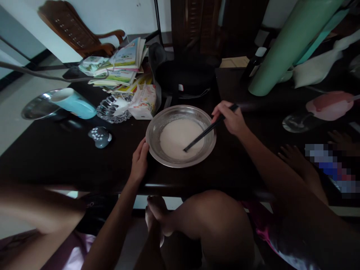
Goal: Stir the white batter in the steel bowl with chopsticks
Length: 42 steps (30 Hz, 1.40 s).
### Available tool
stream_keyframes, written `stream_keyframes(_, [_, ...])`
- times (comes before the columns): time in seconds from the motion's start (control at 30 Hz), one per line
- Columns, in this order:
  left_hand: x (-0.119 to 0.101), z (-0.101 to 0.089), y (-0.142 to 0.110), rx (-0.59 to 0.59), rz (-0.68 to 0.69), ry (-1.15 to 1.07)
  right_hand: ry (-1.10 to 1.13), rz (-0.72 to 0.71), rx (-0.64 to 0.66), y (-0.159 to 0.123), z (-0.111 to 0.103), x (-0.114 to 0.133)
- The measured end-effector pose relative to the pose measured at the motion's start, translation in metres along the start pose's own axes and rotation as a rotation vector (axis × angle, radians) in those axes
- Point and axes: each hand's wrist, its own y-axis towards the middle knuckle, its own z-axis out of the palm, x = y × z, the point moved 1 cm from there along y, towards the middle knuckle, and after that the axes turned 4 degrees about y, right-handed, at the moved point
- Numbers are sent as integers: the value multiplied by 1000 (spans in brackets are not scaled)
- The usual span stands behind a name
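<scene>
A wide metal bowl (pixel 181 164) stands on the dark table, with a pale, milky batter (pixel 176 137) inside. At the bowl's left side, my left hand (pixel 140 156) grips the rim. My right hand (pixel 230 117) is closed around a pair of black chopsticks (pixel 206 131) above the right rim. They slant down to the left, and their tips dip into the batter near its middle.
Left of the bowl are a tissue pack (pixel 143 103), a glass dish (pixel 108 110), a blue mug (pixel 74 104), a metal plate (pixel 33 107) and a grey object (pixel 100 137). Books (pixel 123 60) lie behind. A green cylinder (pixel 289 48) and another person's hand (pixel 295 159) are at right.
</scene>
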Motion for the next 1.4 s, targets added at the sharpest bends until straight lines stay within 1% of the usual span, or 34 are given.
stream_keyframes(0.07, [-1, 0, 0, -9, 5, 2, -23, 2, 37, -1, 3, 0])
stream_keyframes(0.1, [-1, 0, 0, -10, 6, 3, -33, -12, 14, 0, 3, 0])
stream_keyframes(0.17, [-2, 0, 0, -8, 8, 6, -31, -36, -81, 1, 0, 0])
stream_keyframes(0.23, [-2, 0, -1, 2, 12, 4, -10, -25, -142, 2, -2, 0])
stream_keyframes(0.27, [-2, 0, -1, 4, 14, 3, 0, -6, -128, 2, -2, -1])
stream_keyframes(0.37, [-1, -1, -1, -8, 13, 6, -12, 35, 24, -1, 3, -1])
stream_keyframes(0.4, [-1, -1, -1, -16, 11, 6, -32, 31, 55, -1, 5, 0])
stream_keyframes(0.43, [-1, -1, -1, -21, 11, 8, -53, 19, 55, -2, 5, 0])
stream_keyframes(0.47, [-2, -1, -1, -20, 11, 10, -68, 3, 21, -1, 5, 1])
stream_keyframes(0.53, [-2, -1, -1, -11, 14, 11, -66, -20, -94, 0, 1, 2])
stream_keyframes(0.57, [-2, -1, -1, -3, 15, 13, -49, -20, -133, 0, 0, 2])
stream_keyframes(0.6, [-2, -1, -1, 1, 17, 15, -29, -14, -145, 1, -1, 1])
stream_keyframes(0.63, [-2, -1, -1, 0, 18, 16, -13, -4, -124, 1, 0, 1])
stream_keyframes(0.73, [-3, -1, -1, -14, 18, 17, -33, 11, 17, -1, 4, 0])
stream_keyframes(0.77, [-3, -1, -2, -19, 18, 19, -54, 3, 31, -1, 4, 1])
stream_keyframes(0.8, [-3, -1, -2, -20, 17, 21, -71, -9, 10, -1, 4, 1])
stream_keyframes(0.9, [-4, 0, -1, 0, 18, 15, -63, -32, -135, 1, -1, 0])
stream_keyframes(0.93, [-4, 0, -1, 7, 22, 12, -46, -27, -154, 1, -2, 0])
stream_keyframes(0.97, [-4, 0, -1, 11, 27, 9, -32, -16, -141, 1, -2, -1])
stream_keyframes(1.07, [-2, 0, 0, -2, 32, 11, -43, 17, -6, 0, 2, -1])
stream_keyframes(1.1, [0, -1, 0, -10, 30, 11, -63, 13, 14, 0, 2, 0])
stream_keyframes(1.13, [1, -1, 0, -17, 29, 10, -81, 1, 0, 0, 2, 1])
stream_keyframes(1.23, [2, -1, 0, -11, 24, 2, -81, -35, -149, 2, -1, 2])
stream_keyframes(1.27, [2, -1, 0, -7, 22, 3, -63, -31, -178, 2, -2, 1])
stream_keyframes(1.3, [2, -1, 0, -4, 20, 4, -45, -19, -174, 2, -2, 0])
stream_keyframes(1.33, [1, -1, 0, -7, 18, 4, -34, -4, -139, 1, -1, -1])
stream_keyframes(1.4, [-1, 0, -1, -15, 15, 5, -34, 16, -30, 0, 2, -2])
